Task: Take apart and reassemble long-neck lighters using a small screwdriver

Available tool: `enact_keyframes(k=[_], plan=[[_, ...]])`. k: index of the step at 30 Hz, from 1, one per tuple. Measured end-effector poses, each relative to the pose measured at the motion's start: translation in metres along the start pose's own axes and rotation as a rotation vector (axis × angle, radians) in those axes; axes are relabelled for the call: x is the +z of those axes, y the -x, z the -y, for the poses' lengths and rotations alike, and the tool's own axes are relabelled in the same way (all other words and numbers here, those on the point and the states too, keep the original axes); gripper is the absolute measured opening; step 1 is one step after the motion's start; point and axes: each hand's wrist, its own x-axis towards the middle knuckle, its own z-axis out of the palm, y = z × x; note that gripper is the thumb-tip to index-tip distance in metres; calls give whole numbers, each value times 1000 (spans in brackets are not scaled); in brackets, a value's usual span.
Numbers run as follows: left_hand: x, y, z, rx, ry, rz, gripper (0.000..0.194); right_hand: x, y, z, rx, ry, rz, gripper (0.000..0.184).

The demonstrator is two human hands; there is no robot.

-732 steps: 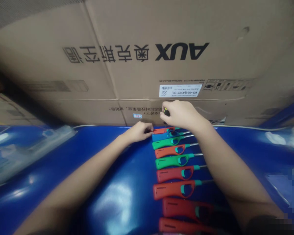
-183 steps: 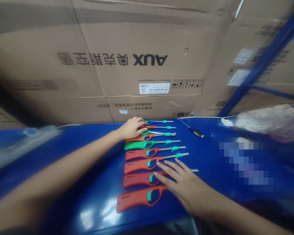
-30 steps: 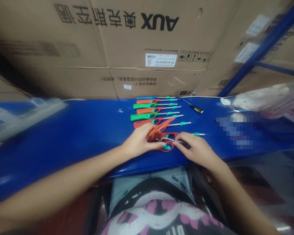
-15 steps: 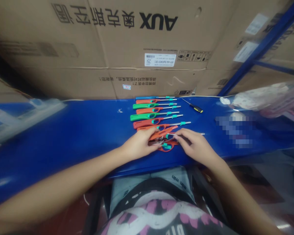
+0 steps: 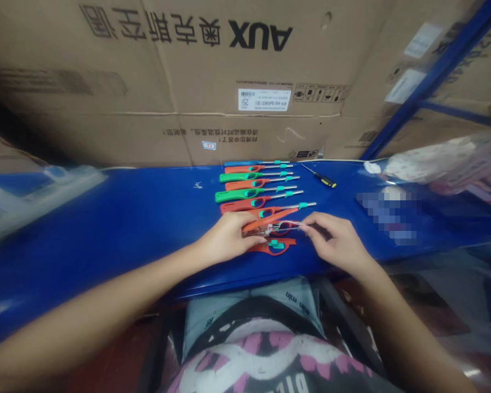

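Observation:
My left hand [image 5: 229,237] is closed on an orange lighter casing [image 5: 270,219], which it holds tilted over the table with inner parts showing under it. Between finger and thumb, my right hand [image 5: 335,237] pinches the end of thin wires [image 5: 290,224] that run out of that casing. Below the hands lies an orange casing half [image 5: 276,248] with a teal trigger. Beyond them, long-necked lighters lie in a row, among them a red lighter [image 5: 243,205], a green lighter [image 5: 235,195] and a blue lighter [image 5: 241,164].
A screwdriver [image 5: 325,180] with a black and yellow handle lies right of the row. Cardboard [image 5: 167,87] stands upright behind the blue table [image 5: 147,202]. Plastic bags [image 5: 429,158] rest at the right, and a pale object [image 5: 45,202] sits at the left.
My right hand has moved slightly right, away from the left, and the wires now stretch out between them. The left hand with the casing has shifted a little left.

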Motion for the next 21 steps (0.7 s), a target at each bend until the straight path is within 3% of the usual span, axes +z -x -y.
enact_keyframes(k=[3,6,9,13,18,21], plan=[[-5,-1,3,-30,-63,-39,14,-9,2,-13,62,-8,-147,17],[-6,-2,7,-116,18,-88,17,-24,5,-23,133,-31,-269,16],[-1,-3,3,-145,239,-56,24,-32,10,-16,114,-82,-144,12],[9,0,-8,-207,468,-2,32,-13,11,14,96,-168,39,17],[18,3,-5,-236,584,-13,33,22,1,37,32,-189,81,25],[20,3,0,-175,601,-26,28,32,-3,38,-12,-207,90,16]])
